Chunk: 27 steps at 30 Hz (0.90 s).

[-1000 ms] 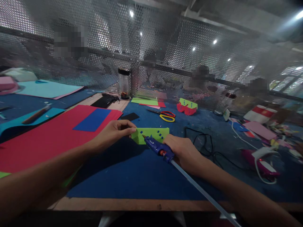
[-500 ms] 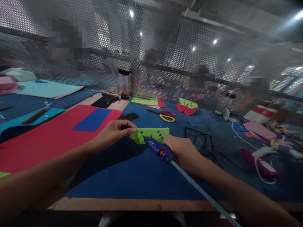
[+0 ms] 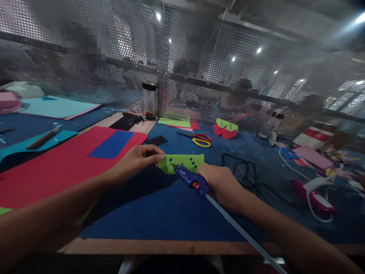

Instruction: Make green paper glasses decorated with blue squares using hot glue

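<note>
My left hand [image 3: 146, 156] pinches the left end of a lime-green foam or paper piece [image 3: 163, 166] dotted with small blue diamonds. Wrapped in my right hand [image 3: 221, 182] is a blue glue gun [image 3: 186, 176], its nozzle at the face of the green piece toward the left. A long, pale glue stick [image 3: 236, 223] runs out of the gun's rear toward me. Part of the green piece is hidden behind the gun and my right hand. Whether the nozzle touches it, I cannot tell.
Red sheets [image 3: 65, 167] with a blue rectangle [image 3: 111, 144] lie at left. Beyond my hands are scissors [image 3: 201, 139], a green-and-red cutout [image 3: 225, 128] and a lidded jar [image 3: 149, 101]. A black cable [image 3: 253, 173] and a magenta glue gun [image 3: 313, 198] lie at right. Perforated metal panels stand behind.
</note>
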### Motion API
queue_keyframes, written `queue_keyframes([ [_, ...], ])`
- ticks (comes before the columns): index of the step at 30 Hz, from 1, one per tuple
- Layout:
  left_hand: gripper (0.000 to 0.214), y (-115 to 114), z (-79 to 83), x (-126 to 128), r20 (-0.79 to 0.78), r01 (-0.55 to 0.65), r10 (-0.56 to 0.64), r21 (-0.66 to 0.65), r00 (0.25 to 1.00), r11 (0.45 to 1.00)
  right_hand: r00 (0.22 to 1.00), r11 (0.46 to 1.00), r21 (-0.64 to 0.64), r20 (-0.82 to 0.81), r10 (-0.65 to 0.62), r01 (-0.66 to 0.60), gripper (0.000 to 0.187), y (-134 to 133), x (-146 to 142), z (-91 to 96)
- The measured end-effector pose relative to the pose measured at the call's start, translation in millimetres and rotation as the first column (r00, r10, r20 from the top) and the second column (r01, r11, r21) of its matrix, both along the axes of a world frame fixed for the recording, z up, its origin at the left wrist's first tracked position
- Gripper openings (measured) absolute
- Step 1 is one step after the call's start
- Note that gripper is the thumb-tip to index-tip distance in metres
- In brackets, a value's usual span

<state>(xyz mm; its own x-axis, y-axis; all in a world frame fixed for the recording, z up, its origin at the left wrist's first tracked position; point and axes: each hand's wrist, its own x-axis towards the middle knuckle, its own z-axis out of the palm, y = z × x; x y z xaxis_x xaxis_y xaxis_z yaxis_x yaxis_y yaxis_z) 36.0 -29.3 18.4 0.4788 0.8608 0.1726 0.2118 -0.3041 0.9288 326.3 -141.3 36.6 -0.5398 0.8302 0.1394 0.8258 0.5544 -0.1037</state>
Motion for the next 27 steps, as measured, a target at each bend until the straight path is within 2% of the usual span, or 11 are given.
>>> queue_keyframes([
  [20,0.030,2.4,-3.0,-1.2,0.039,0.008,-0.007,-0.005,0.999,1.000,1.000,1.000,0.007,-0.021,0.003,-0.003,0.005,-0.6,2.8,-1.4],
  [27,0.030,2.2,-3.0,-0.4,0.069,-0.002,0.004,-0.036,0.998,0.999,0.982,0.998,0.017,-0.179,0.057,-0.055,0.003,3.7,9.8,-9.5],
])
